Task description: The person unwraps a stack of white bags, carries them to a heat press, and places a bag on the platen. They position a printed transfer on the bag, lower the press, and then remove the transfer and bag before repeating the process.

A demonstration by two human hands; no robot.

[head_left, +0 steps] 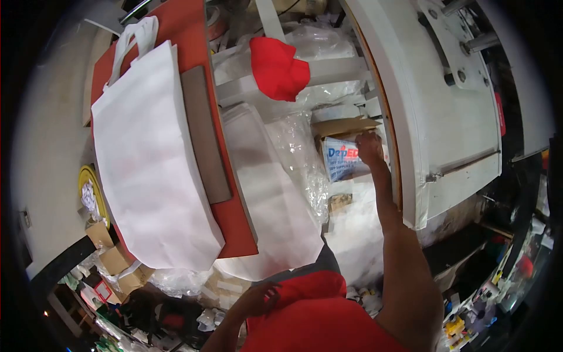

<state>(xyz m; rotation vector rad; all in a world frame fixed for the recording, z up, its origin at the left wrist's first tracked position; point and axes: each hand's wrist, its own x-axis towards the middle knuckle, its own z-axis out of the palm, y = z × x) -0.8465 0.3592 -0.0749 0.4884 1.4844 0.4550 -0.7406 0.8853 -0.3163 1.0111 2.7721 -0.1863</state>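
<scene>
My right hand point(370, 148) reaches down to the right, its fingers closed at the edge of a white bag printed "DepED" point(342, 162). That printed bag stands in or against an opened cardboard box point(343, 125); its far side is behind my hand. My left hand point(258, 299) rests near my waist against my red shirt, fingers slightly apart, with nothing visible in it. A plain white tote bag point(152, 158) with handles lies on a red board point(233, 214) to the left. Another white bag point(267, 193) hangs lower, beside the board.
A red cloth point(280, 69) lies over a grey frame bar point(337, 70). Clear plastic wrap point(300, 155) lies below. A white machine table point(410, 117) borders my right arm. A brown bar point(205, 135) lies along the red board. Cardboard boxes point(117, 261) stand at lower left.
</scene>
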